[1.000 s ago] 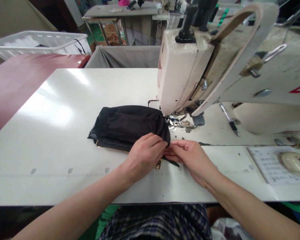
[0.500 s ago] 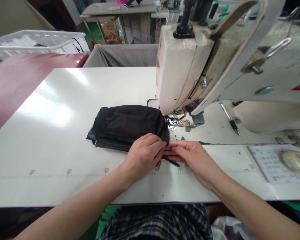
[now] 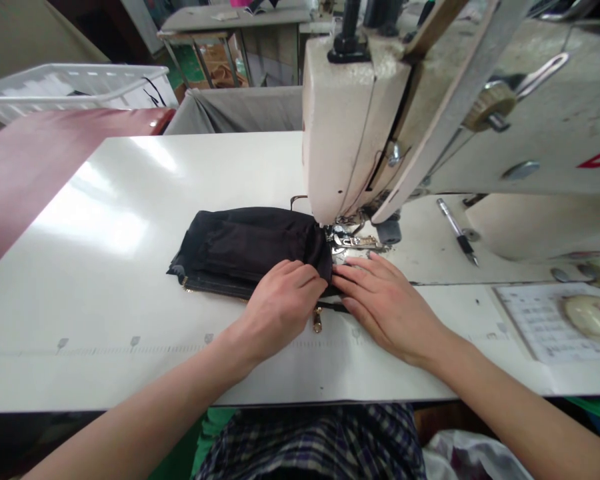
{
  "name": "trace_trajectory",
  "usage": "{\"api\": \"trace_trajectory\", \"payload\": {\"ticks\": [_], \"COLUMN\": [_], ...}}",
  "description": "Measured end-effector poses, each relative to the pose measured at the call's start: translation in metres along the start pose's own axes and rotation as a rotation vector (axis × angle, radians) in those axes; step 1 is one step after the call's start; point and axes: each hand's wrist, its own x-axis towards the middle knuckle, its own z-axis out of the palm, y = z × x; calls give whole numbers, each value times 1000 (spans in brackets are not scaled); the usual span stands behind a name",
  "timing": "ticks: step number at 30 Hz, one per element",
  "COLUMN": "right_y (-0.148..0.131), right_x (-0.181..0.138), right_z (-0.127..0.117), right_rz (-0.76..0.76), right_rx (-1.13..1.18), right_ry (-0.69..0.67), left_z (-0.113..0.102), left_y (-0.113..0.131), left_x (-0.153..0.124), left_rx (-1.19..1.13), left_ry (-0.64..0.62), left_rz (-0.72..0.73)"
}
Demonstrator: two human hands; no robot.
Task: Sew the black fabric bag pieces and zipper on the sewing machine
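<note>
A black fabric pouch with a gold zipper lies on the white sewing table, its right end at the presser foot of the sewing machine. My left hand rests on the pouch's near right corner, fingers curled and pressed onto the fabric. My right hand lies flat beside it with fingers stretched toward the presser foot, touching the pouch's end. A gold zipper pull sticks out between my hands.
A pen lies on the machine bed at the right. A printed card and a round dish sit at the far right. A white plastic basket, a red surface and a grey cloth bin stand behind the table.
My right hand has opened from a pinch and moved forward toward the presser foot. The pouch and my left hand have shifted slightly up toward the machine.
</note>
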Motion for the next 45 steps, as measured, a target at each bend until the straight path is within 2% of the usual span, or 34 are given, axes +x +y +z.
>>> {"api": "trace_trajectory", "payload": {"ticks": [3, 7, 8, 11, 13, 17, 23, 27, 32, 34, 36, 37, 39, 41, 42, 43, 45], "right_y": [6, 8, 8, 7, 7, 7, 4, 2, 6, 7, 7, 7, 6, 4, 4, 3, 2], "right_x": [6, 3, 2, 1, 1, 1, -8, -9, 0, 4, 7, 7, 9, 10, 11, 12, 14], "right_z": [1, 4, 5, 7, 8, 9, 8, 7, 8, 8, 7, 7, 5, 4, 3, 2, 1], "right_rz": [-17, -8, 0, 15, 15, 29, 44, 49, 43, 38, 33, 30, 30, 46, 56, 64, 71], "right_rx": [16, 67, 80, 99, 86, 32, 44, 36, 35, 38, 42, 42, 34, 15, 4, -5, -18], "right_ry": [23, 34, 37, 53, 58, 66, 154, 74, 71, 86, 94, 90, 72, 57, 49, 42, 20], "left_z": [-4, -9, -8, -5, -2, 0, -2, 1, 2, 0, -3, -5, -10, -14, -15, -14, -11], "left_y": [-1, -1, -1, -2, -5, -10, -7, -7, -11, -12, -14, -14, -13, -11, -10, -9, -7], "left_x": [2, 3, 3, 5, 5, 4, 3, -2, -7, -8, -7, -6, -3, 1, 2, 3, 4], "left_rx": [-4, -167, -163, -11, 64, 35, 91, 26, -114, -97, -46, -31, -49, -103, -122, -127, -83], "left_ry": [7, 48, 31, -72, -112, -110, -165, -80, 25, 28, -20, -53, -95, -83, -69, -65, -86], "left_rz": [17, -183, -172, 52, 135, 138, 139, 95, 25, 68, 112, 92, -45, -205, -232, -204, -52]}}
